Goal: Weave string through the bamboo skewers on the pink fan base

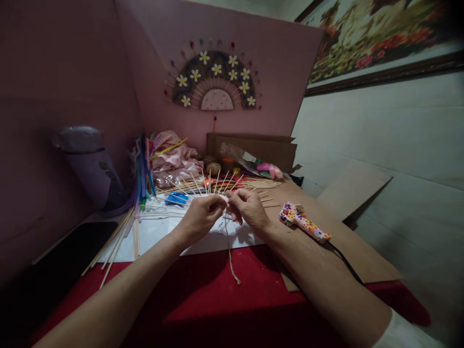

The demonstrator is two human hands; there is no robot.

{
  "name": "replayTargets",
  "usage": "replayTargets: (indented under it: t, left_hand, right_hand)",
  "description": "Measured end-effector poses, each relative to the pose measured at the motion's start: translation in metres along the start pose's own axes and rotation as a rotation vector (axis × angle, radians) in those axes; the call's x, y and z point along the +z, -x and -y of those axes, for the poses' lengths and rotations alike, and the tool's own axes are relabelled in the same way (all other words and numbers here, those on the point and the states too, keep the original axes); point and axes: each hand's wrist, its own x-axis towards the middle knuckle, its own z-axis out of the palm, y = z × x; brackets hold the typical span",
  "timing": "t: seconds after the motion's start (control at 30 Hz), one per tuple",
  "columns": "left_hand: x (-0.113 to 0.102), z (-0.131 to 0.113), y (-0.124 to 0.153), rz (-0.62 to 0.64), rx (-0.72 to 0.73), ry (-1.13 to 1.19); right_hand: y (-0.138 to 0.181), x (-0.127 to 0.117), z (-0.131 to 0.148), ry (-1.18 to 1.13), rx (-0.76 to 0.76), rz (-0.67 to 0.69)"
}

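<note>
Both hands meet above the white sheet (155, 241), fingertips close together. My left hand (203, 215) is closed in a pinch, and my right hand (250, 209) pinches just beside it. Between them they hold a piece of twine (229, 251), whose loose end hangs down over the red cloth (217, 290). Thin wooden sticks (195, 182) fan out behind the hands, their inner ends hidden by the fingers. How the twine meets the sticks cannot be made out.
A flower-patterned glue gun (304, 223) lies on cardboard (348, 241) at the right. At the left are pipe cleaners (139, 169), loose sticks (116, 241) and a purple container (94, 169). Balls of twine (213, 167) sit behind; a flowered fan (217, 72) decorates the pink panel.
</note>
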Motion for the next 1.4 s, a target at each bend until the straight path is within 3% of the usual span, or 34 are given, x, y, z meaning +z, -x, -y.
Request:
replayTargets:
  t: [0.27,0.67,0.9,1.13,1.4]
  left_hand:
    - [0.0018,0.0012,0.0034,-0.073,0.053,-0.149]
    - [0.0022,-0.0028,0.0032,-0.105,-0.024,-0.118]
    - [0.0017,-0.0004,0.0036,-0.079,-0.045,-0.018]
    - [0.0030,0.0025,0.0048,-0.040,0.075,-0.134]
    - [0.0016,-0.0006,0.0036,-0.175,0.054,-0.217]
  right_hand:
    - [0.0021,0.0036,-0.0002,-0.163,0.182,0.141]
    - [0.0031,0.0031,0.0007,-0.025,0.087,0.062]
    - [0.0035,0.0025,0.0013,-0.085,0.131,0.124]
    - [0.0030,0.0013,0.0027,-0.177,0.201,0.166]
    - [0.0027,-0.0013,0.0035,-0.200,0.218,0.103]
